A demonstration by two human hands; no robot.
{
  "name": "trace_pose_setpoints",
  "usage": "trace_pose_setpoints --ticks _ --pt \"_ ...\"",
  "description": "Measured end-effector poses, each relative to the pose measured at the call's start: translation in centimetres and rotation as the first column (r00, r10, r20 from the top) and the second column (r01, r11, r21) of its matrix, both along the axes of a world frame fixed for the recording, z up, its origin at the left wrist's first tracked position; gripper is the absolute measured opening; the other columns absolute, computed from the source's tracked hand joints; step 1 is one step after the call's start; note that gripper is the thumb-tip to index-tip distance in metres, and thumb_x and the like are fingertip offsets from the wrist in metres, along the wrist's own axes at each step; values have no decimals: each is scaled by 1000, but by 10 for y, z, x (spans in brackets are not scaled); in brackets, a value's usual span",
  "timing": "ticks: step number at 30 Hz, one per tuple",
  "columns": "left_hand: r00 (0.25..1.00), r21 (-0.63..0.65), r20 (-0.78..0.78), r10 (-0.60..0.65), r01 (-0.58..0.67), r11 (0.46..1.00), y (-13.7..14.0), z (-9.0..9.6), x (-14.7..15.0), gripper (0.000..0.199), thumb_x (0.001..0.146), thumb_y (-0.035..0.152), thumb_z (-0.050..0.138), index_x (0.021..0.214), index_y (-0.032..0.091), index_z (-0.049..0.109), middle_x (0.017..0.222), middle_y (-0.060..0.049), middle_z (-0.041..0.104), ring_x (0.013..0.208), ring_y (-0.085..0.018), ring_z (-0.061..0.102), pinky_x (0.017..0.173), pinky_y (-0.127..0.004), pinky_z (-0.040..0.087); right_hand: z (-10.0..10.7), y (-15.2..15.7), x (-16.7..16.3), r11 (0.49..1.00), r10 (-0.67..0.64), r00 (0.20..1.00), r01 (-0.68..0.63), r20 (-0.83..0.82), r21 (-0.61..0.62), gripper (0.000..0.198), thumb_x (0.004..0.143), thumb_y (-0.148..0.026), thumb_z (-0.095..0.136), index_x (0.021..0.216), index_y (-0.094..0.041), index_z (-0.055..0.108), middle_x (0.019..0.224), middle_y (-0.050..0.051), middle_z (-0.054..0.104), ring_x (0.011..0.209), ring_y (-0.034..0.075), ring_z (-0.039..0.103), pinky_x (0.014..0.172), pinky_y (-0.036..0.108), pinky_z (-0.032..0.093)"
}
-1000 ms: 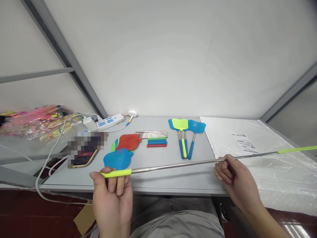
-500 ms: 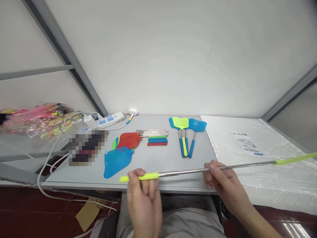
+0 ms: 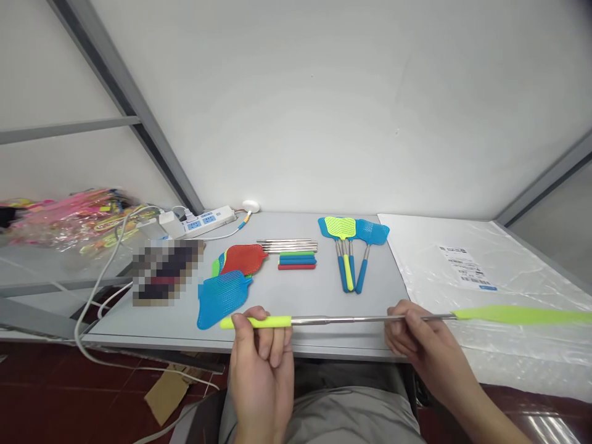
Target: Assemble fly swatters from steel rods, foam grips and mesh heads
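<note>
A yellow-green telescopic fly swatter (image 3: 342, 319) stretches sideways above the table's front edge, its grip at left and its flat head at right. My left hand (image 3: 263, 370) is closed around the grip. With thumb and fingers, my right hand (image 3: 423, 345) pinches the metal rod near the head. Behind them, several swatters with blue and yellow handles (image 3: 348, 265) lie fanned out. Loose swatter heads, a blue one (image 3: 224, 298) and a red one (image 3: 243, 259) among them, are stacked at left. Metal rods (image 3: 287, 246) and coloured grips (image 3: 297, 260) lie in rows between.
A white power strip (image 3: 210, 220) with plugs and cables sits at the back left. Clear bags of colourful items (image 3: 78, 216) lie beyond the left edge. On the right is a white plastic package (image 3: 509, 265) with a label. A pixelated item (image 3: 166, 271) lies at left.
The swatter's rod has become shorter, its head drawn left toward my right hand. The head has also turned and now shows more of its flat side. Both hands keep their hold.
</note>
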State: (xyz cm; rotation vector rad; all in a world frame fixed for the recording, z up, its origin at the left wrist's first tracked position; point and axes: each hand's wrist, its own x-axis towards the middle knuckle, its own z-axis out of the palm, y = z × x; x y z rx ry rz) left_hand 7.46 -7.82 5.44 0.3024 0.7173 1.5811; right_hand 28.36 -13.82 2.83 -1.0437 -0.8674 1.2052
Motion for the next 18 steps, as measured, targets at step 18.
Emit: trace_pose_setpoints --ticks 18 --pt "992 138 -118 -45 62 988 8 7 -30 25 81 31 55 61 17 52 43 5 30 40 -7 31 62 -28 48 21 5 15 941 -337 941 338 -27 32 29 89 -46 58 81 -20 67 48 -7 28 45 9 27 49 27 31"
